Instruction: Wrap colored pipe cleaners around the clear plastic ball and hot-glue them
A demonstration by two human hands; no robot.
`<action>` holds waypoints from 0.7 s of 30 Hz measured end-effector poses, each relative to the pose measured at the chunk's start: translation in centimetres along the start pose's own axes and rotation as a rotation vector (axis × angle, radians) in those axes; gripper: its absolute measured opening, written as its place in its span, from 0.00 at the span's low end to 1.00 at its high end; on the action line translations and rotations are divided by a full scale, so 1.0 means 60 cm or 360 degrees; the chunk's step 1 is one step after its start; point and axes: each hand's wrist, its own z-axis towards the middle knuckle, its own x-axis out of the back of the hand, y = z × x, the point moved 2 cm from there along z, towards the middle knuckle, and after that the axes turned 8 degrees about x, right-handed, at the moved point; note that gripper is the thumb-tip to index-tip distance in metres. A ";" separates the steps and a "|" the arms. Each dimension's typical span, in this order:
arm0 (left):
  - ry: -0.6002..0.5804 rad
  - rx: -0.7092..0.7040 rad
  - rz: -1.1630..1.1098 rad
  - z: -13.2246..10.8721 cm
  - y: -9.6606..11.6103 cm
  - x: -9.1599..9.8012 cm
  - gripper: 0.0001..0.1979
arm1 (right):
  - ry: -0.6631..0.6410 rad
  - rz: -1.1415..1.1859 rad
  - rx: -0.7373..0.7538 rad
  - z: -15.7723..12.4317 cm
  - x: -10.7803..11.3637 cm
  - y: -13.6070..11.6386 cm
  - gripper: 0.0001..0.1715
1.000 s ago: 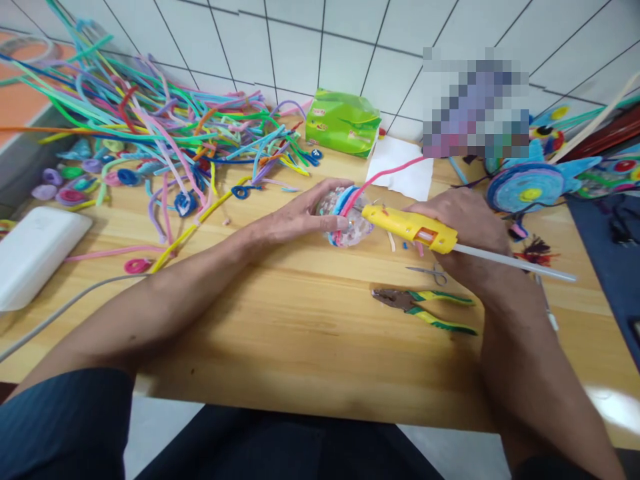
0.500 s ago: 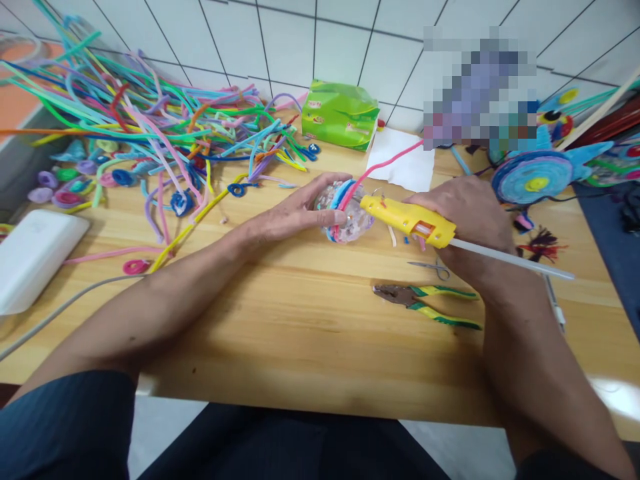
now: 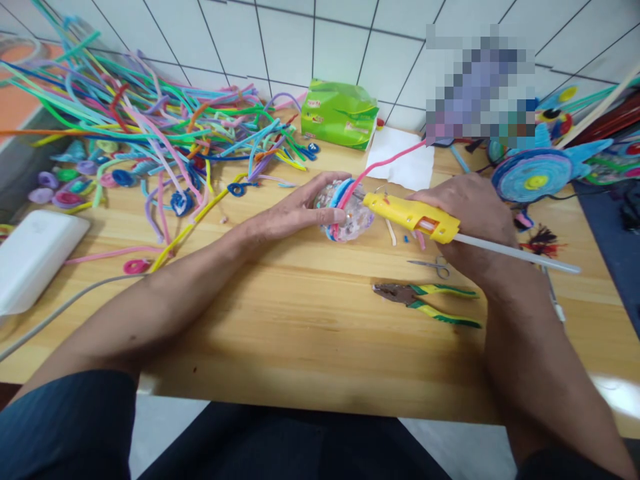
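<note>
Our left hand [image 3: 300, 213] cups the clear ball wrapped in pink and blue pipe cleaners [image 3: 353, 219] on the light wooden table [image 3: 300, 320]. At the ball's 3 o'clock, our right hand [image 3: 473, 223] clasps the yellow plastic glue gun [image 3: 413, 217], with its nozzle touching the ball.

Right hand [image 3: 470, 217] aims yellow glue gun [image 3: 413, 217] at left-held clear ball [image 3: 347, 213].

Pliers [image 3: 425, 303] on table [image 3: 280, 333] before glue gun [image 3: 413, 217], scissors [image 3: 433, 265] between, pipe cleaners [image 3: 150, 133] far left

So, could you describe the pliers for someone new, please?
On the wooden table, find the right hand holding the yellow glue gun. Just nearer the person lie the pliers, with yellow-and-green handles, unlike the small bare-metal scissors beside them.
</note>
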 end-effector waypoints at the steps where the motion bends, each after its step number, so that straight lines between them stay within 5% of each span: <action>1: 0.0002 0.0003 0.0002 -0.001 0.001 -0.001 0.41 | -0.0041 -0.0029 -0.0027 0.002 0.004 -0.003 0.11; 11: -0.0024 -0.0012 -0.0029 0.002 -0.006 0.001 0.42 | 0.0091 0.0047 0.0075 -0.008 -0.007 0.004 0.16; 21: 0.0000 -0.0024 0.0025 0.001 -0.002 0.000 0.40 | -0.0048 0.0078 0.0067 -0.005 -0.001 0.002 0.15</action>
